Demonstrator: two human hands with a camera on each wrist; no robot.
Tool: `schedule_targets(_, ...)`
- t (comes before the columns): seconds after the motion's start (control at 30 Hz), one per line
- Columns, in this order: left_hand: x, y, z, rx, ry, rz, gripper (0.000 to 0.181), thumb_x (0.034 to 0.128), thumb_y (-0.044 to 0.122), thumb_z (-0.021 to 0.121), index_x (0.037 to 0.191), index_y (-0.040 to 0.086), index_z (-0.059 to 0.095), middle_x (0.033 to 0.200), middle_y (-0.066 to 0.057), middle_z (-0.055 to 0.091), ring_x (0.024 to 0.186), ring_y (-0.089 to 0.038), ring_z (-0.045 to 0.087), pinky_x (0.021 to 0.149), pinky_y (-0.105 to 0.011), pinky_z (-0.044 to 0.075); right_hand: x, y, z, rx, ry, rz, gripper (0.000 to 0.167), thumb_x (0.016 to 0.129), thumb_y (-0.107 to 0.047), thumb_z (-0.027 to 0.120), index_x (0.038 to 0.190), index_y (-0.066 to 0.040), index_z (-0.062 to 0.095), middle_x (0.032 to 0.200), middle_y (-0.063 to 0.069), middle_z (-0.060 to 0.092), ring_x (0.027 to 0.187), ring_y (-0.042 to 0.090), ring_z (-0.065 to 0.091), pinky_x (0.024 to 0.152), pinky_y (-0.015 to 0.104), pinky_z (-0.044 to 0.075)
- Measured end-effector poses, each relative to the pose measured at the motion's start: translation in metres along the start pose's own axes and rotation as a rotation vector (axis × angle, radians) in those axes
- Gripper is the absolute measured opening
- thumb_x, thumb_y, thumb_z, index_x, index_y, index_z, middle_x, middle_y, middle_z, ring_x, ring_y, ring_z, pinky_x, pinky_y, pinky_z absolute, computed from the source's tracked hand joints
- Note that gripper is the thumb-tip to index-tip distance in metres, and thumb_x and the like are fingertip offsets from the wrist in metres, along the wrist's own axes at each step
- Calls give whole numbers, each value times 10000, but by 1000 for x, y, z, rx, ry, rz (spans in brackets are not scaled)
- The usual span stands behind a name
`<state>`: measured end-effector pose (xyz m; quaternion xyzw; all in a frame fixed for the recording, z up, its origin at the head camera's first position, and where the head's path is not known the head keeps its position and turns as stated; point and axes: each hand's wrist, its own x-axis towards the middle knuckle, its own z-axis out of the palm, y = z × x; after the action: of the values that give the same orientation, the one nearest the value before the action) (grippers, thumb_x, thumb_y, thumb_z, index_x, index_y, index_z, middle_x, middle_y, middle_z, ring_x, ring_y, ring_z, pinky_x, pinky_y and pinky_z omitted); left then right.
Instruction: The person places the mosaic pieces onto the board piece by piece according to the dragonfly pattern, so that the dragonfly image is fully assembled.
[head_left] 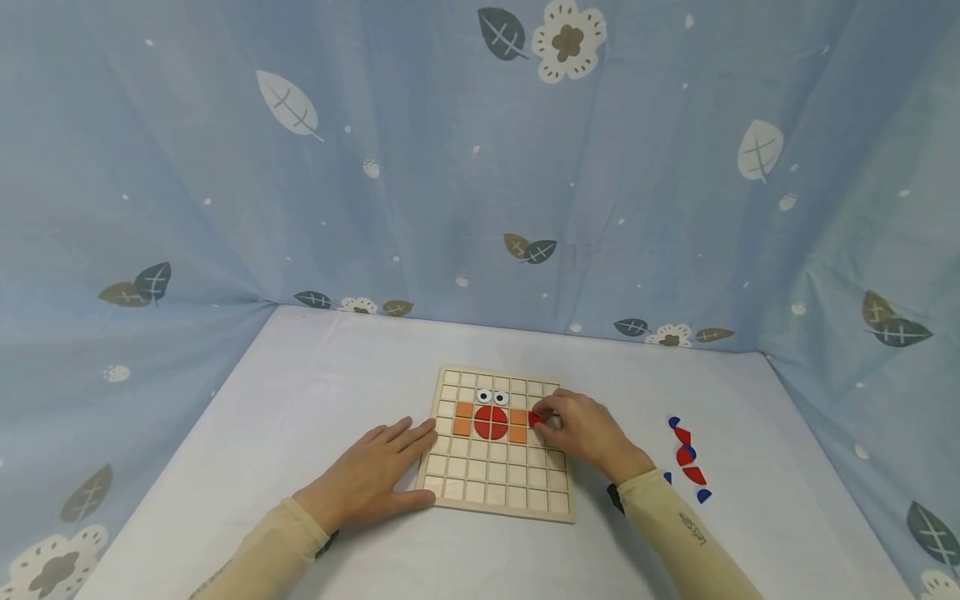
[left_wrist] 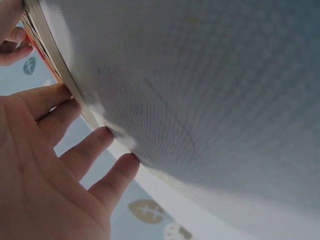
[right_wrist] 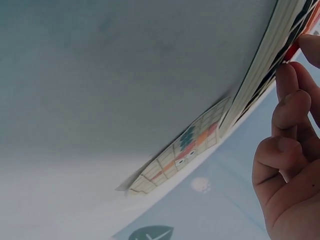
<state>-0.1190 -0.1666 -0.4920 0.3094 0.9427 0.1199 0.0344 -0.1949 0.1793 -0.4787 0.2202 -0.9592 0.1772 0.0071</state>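
Note:
A wooden grid board (head_left: 495,510) lies on the white table. On it sit a red disc of quarter pieces (head_left: 491,422), orange squares (head_left: 518,435) on both sides and two eye tiles (head_left: 500,398) above. My right hand (head_left: 592,429) is over the board's right side, its thumb and fingertips pinching a small red piece (head_left: 535,419), also seen as a red sliver (right_wrist: 292,51) in the right wrist view. Its full shape is hidden by the fingers. My left hand (head_left: 375,471) rests at the board's left edge, fingers straight and spread, fingertips (left_wrist: 131,162) touching the rim.
Several loose red pieces (head_left: 694,475) and blue pieces (head_left: 703,496) lie on the table to the right. A card printed with a coloured grid picture (right_wrist: 185,150) shows in the right wrist view. A blue patterned curtain (head_left: 420,167) stands behind the table (head_left: 337,367).

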Motion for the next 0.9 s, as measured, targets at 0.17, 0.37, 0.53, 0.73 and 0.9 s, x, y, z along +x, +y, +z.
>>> schedule_targets(0.17,0,0,0,-3,8,6,871,941,700,516,1561,98,406,1633,-34,343,1474,-371,328,1165,-539,313,2,-1,1,-1,7,-4,211,879,-262,804,1070,-176,777,985,-101,690,942,116,660,835,377,560)
schedule_targets(0.37,0,0,-1,-2,12,9,867,941,695,524,1559,97,410,1630,-36,349,1473,-371,331,1164,-540,316,4,-3,1,-3,6,1,198,874,-247,810,1054,-172,778,960,-97,687,925,126,660,824,394,560)
schedule_targets(0.53,1,0,-1,3,10,12,864,942,693,524,1560,100,409,1629,-32,351,1474,-365,331,1164,-536,317,5,-3,1,3,0,18,178,874,-244,811,1037,-181,775,939,-113,676,911,113,653,815,397,561)
schedule_targets(0.73,1,-1,-1,2,11,15,860,943,687,531,1555,93,416,1625,-35,359,1471,-368,336,1160,-540,321,4,-3,1,6,5,19,183,874,-244,812,1041,-179,775,939,-110,674,908,104,652,821,387,563)
schedule_targets(0.9,0,0,-1,-2,9,7,868,938,701,523,1555,100,417,1628,-28,354,1471,-367,336,1159,-542,322,-6,-2,-3,20,79,20,232,886,-252,801,1101,-173,764,978,-89,675,832,85,620,731,330,549)
